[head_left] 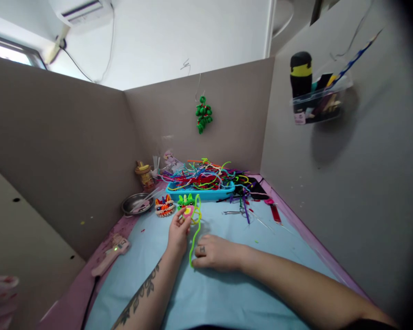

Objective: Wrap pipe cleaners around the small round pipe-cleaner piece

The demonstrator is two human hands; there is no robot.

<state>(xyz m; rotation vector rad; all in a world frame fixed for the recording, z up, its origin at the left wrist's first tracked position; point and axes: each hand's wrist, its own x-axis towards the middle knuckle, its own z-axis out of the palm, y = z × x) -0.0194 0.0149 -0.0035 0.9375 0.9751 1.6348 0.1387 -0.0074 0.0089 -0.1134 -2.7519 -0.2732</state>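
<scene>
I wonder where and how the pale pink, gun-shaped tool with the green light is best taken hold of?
Probably by the tool's slim handle, from above on the near side, with the left hand once free: the handle slants toward the person, and the bulkier head faces away. Leave the black cord at its near end clear.

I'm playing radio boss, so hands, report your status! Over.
Left hand pinching pink-and-yellow piece. Right hand at bottom of lime strand, grip unclear. Green figure beyond the piece.
</scene>
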